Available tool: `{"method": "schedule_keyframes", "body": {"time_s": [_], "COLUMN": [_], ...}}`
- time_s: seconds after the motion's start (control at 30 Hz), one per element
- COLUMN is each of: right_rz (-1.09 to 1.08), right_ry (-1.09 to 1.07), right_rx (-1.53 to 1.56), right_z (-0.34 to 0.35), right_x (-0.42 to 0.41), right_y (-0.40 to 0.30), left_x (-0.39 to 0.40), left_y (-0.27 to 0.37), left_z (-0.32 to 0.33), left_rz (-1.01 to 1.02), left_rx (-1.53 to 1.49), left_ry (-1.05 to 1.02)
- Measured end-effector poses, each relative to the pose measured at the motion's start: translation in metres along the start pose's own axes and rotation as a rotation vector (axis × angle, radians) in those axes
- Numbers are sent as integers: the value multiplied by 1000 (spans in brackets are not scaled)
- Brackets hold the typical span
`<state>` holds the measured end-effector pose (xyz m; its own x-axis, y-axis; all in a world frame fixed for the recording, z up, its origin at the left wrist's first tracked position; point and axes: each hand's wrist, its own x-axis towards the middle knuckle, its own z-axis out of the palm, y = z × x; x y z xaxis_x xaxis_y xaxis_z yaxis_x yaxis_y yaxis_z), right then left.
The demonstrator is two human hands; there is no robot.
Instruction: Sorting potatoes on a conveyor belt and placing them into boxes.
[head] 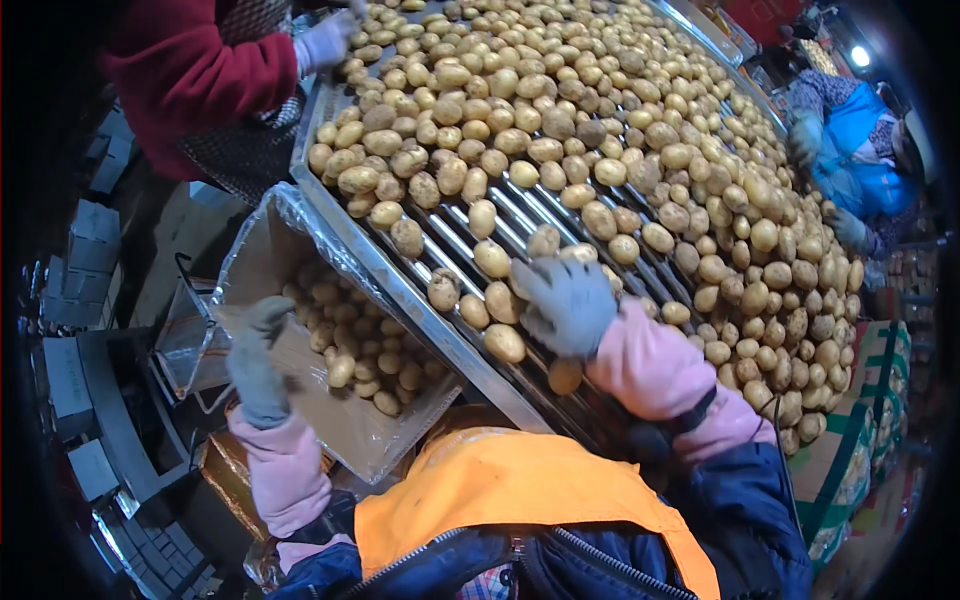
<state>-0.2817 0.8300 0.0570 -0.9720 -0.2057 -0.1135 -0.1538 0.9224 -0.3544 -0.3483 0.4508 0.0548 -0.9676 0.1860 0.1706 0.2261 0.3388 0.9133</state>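
My right hand (568,306), in a grey glove, reaches palm down over the metal roller table (529,206). Its spread fingers are beside a loose potato (502,301), and the underside of the palm is hidden. Several other potatoes lie around it on the rollers. My left hand (259,364), also gloved in grey, is raised at the left side of a cardboard box (360,442) lined with clear plastic. Its fingers are curled but apart, with nothing visible between them. Potatoes (360,345) fill part of that box, below the table's metal rim (427,315).
A large heap of potatoes (720,195) covers the table's far and right parts. A co-worker's gloved hand (322,43) is at the far left rim; another person in a blue apron (862,142) works opposite. Filled bags (840,442) stand at right, white boxes (94,240) at left.
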Motion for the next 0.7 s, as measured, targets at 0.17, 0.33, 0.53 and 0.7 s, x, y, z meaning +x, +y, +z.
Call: {"method": "schedule_keyframes", "body": {"time_s": [0.17,0.33,0.53,0.7], "right_rz": [-194,-106,-125,-90], "right_ry": [280,134,-47,307], "right_rx": [-214,-329,-106,177], "right_z": [24,20,-17,-26], "right_x": [-35,2,24,67], "right_y": [-7,9,5,31], "left_x": [20,109,147,185], "left_y": [35,4,-17,-16], "left_z": [97,149,168,149], "left_rz": [301,300,353,120], "left_rx": [437,869,781,674], "left_ry": [-138,-195,-281,-388]}}
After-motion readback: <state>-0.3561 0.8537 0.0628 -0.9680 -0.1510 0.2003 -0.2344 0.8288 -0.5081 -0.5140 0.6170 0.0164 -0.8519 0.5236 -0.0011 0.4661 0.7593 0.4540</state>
